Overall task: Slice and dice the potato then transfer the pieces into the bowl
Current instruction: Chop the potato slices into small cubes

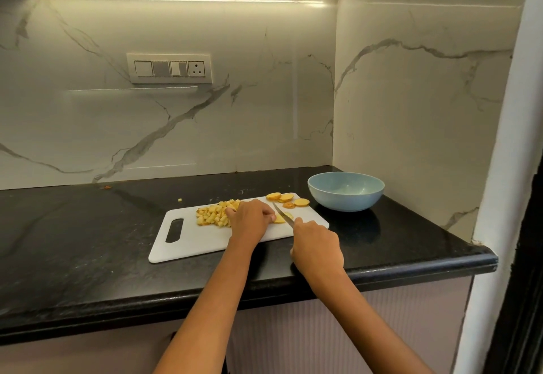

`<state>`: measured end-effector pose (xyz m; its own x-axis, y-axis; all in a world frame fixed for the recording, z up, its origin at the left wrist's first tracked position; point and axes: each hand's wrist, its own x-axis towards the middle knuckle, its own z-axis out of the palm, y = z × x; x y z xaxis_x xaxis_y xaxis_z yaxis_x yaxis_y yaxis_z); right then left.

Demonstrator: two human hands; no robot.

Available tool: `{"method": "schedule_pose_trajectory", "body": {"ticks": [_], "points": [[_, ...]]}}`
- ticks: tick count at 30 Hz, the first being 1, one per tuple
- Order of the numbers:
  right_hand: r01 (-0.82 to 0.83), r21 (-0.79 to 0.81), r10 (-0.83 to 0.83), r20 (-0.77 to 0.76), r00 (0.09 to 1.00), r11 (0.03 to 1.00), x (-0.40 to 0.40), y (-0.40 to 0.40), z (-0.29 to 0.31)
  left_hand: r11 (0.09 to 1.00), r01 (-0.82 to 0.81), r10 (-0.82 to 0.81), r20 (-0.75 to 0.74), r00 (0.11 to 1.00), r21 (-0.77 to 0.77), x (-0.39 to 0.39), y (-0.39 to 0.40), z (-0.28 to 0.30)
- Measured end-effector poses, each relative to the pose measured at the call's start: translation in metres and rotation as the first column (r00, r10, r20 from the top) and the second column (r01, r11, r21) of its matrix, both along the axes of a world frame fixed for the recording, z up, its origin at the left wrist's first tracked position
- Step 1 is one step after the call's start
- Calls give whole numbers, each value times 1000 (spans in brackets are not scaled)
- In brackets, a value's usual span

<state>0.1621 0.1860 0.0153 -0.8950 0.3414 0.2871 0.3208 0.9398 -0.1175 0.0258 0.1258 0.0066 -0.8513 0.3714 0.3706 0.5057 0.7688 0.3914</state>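
pinning a potato slice (280,218) flat against the white cutting board (205,235), the left hand (249,221) curls its fingers over the piece so it cannot slide under the blade, knuckles turned toward the knife (282,214). the right hand (317,246) has its grip wrapped round the knife handle, which is hidden inside the fist; only the thin blade shows, angled up and away toward the board's far edge, its length lying just beside the left fingertips. that closeness looks deliberate, the fingers serving as a guide for the cut, though it also seems the likeliest place for a nick. a heap of diced pieces (216,215) sits on the board to the left of the holding hand, pushed aside so the cutting spot stays free. several round uncut slices (286,199) wait at the board's far right corner, near the blue bowl (346,191), which stands on the black counter (88,241) just beyond that corner and shows nothing inside, handy for the transfer. one stray bit (179,199) lies on the counter behind the board. dicing seems well along, with the transfer not yet begun
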Motion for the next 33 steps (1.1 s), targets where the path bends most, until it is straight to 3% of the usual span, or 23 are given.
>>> {"method": "schedule_pose_trajectory", "body": {"ticks": [25,33], "points": [[-16,121,11,40,999,993,3,-8,0,998,2,-5,-51,999,-60,0,0,-2],[47,-61,-48,-30,998,997,5,-1,-4,999,-8,8,2,1000,46,3,0,0]]}}
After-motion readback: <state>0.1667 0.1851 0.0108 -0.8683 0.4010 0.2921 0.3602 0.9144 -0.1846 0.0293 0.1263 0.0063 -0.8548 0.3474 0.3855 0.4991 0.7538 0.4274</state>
